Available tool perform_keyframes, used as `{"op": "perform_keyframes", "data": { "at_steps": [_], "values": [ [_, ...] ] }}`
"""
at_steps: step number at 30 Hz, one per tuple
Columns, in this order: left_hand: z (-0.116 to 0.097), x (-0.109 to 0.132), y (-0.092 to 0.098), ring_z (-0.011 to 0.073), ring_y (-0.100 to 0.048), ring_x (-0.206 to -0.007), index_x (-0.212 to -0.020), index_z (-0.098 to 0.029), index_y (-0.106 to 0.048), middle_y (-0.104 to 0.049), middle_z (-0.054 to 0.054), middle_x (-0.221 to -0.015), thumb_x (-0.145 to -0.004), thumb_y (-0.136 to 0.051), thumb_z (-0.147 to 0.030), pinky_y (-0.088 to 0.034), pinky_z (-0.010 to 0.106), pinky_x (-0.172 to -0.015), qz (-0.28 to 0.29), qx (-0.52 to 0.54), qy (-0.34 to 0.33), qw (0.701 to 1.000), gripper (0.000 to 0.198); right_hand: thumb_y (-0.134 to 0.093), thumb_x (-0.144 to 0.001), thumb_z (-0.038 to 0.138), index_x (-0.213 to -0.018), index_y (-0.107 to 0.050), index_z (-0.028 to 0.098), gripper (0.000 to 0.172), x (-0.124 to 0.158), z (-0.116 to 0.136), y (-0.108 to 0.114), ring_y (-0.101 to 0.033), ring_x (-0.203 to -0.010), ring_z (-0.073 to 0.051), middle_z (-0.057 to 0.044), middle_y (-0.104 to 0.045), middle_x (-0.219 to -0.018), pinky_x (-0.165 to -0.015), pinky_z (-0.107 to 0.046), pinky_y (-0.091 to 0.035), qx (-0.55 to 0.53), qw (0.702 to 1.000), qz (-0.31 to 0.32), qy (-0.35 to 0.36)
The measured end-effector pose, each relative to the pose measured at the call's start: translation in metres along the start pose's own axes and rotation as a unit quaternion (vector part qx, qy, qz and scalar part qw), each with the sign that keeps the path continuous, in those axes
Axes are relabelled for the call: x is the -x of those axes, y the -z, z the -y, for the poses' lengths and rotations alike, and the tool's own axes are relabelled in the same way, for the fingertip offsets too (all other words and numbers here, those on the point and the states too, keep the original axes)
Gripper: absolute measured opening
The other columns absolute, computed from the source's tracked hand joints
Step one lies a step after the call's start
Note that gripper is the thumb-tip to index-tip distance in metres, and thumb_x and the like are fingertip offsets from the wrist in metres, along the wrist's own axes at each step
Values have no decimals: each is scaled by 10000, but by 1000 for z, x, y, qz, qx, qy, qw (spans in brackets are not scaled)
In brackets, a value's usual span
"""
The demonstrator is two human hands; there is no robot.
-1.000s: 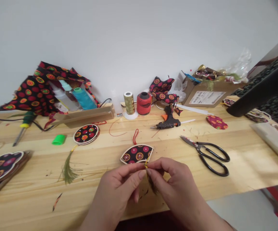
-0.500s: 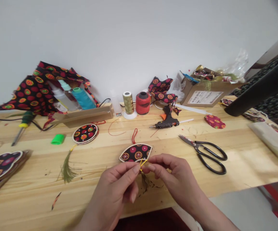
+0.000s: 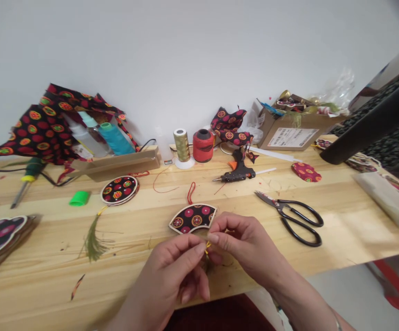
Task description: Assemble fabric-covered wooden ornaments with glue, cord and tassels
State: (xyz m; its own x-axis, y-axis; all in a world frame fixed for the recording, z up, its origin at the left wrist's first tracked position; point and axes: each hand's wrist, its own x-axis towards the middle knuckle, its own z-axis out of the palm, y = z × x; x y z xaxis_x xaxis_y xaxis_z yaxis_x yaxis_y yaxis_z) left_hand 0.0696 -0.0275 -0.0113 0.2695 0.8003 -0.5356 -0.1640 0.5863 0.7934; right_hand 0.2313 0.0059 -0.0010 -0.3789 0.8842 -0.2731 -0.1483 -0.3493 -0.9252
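Observation:
A fan-shaped ornament [image 3: 192, 217] covered in black fabric with red and orange circles lies on the wooden table [image 3: 47, 257], a red cord loop [image 3: 191, 192] at its top. Just in front of it, my left hand [image 3: 175, 271] and my right hand [image 3: 244, 243] meet, both pinching a thin yellow thread [image 3: 207, 247] tied to a dark olive tassel that hangs between the fingers. The tassel is mostly hidden by my hands.
Black scissors [image 3: 296, 218] lie to the right, a glue gun [image 3: 237, 173] behind. Gold [image 3: 182, 144] and red [image 3: 203, 145] thread spools stand at the wall. A round ornament with tassel [image 3: 119, 189], a green cap [image 3: 79, 198], patterned fabric [image 3: 43, 126] and a cardboard box [image 3: 294, 133] are around.
My hands have stayed together on the yellow thread, shifting slightly; the left fingers now close lower over the tassel. The view has drifted a little.

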Motion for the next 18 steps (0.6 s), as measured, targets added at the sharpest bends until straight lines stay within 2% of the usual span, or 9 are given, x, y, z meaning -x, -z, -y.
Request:
{"op": "perform_keyframes", "data": {
  "at_steps": [3,5,7,12,16,18],
  "values": [
    [-2,-1,-1,72,-567,-447,-810,-159,-686,-688,42,-709,-775,-690,-478,-224,155,-373,14,36,1,999,321,-700,-759,371,-665,-570,186,245,-1,-1,1,-501,-522,-94,59,-537,-542,-567,-239,-405,34,999,-14,19],
    [-4,-2,-2,74,-581,-466,-810,-162,-685,-676,31,-710,-765,-705,-478,-239,148,-373,18,28,-2,999,320,-694,-751,330,-653,-579,180,213,-3,-2,3,-469,-569,-93,52,-531,-587,-592,-236,-386,74,996,-43,35],
    [-4,-1,-3,63,-550,-454,-806,-162,-683,-637,5,-643,-752,-719,-480,-242,146,-375,15,4,-11,1000,325,-687,-750,315,-646,-580,173,206,-4,-3,5,-436,-601,-95,45,-518,-622,-600,-234,-367,102,992,-56,39],
    [-1,0,-1,43,-442,-421,-719,-157,-647,-559,-27,-570,-776,-677,-501,-217,169,-388,5,-51,-7,999,350,-634,-789,314,-650,-532,182,218,-5,-4,5,-392,-590,-95,54,-460,-611,-576,-232,-338,120,991,-39,47],
    [3,-2,0,35,-363,-428,-646,-159,-583,-489,-48,-531,-813,-635,-514,-191,187,-419,7,-62,-15,998,395,-595,-816,323,-655,-507,186,230,-4,-5,4,-377,-592,-99,54,-434,-607,-565,-233,-329,149,987,-36,46],
    [4,-3,1,40,-317,-447,-683,-164,-595,-440,-65,-517,-811,-640,-518,-188,192,-435,10,-55,-20,998,380,-573,-832,321,-665,-498,187,227,-3,-7,4,-385,-608,-104,48,-442,-624,-572,-236,-329,161,985,-33,53]
  ]
}}
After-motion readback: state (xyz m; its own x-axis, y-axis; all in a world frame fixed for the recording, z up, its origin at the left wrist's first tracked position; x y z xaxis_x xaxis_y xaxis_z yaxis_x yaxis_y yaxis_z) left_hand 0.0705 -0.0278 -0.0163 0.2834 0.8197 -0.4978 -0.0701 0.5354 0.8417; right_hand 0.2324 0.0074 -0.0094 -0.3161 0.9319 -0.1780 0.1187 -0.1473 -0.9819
